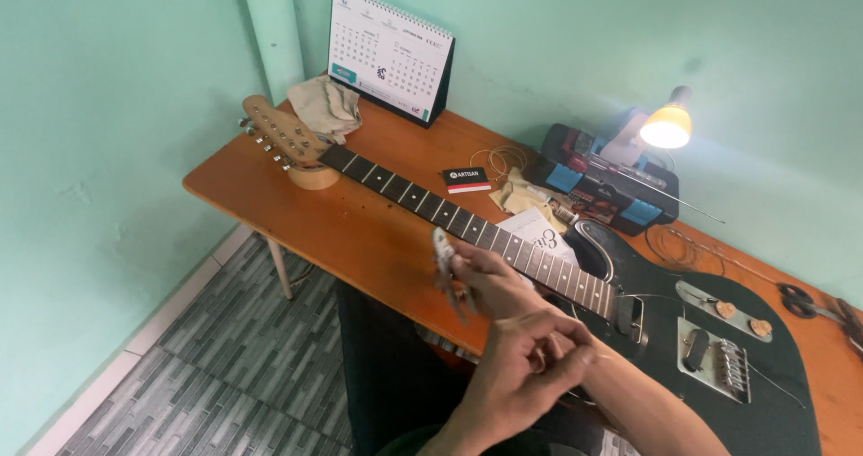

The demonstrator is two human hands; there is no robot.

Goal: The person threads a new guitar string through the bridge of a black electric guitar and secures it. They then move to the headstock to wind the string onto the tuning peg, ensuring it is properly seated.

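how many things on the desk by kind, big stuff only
guitar: 1
desk calendar: 1
lamp: 1
toolbox: 1
cloth: 1
small card: 1
total: 6

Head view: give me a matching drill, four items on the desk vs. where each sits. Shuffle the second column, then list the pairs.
Things
1. desk calendar
2. lit lamp
3. crumpled cloth
4. small metal tool

Places
A. gripped in a hand in front of the guitar neck
B. beside the headstock, in front of the calendar
C. standing at the far edge of the desk, by the wall
D. above the dark box at the right rear

Pairs: 1-C, 2-D, 3-B, 4-A
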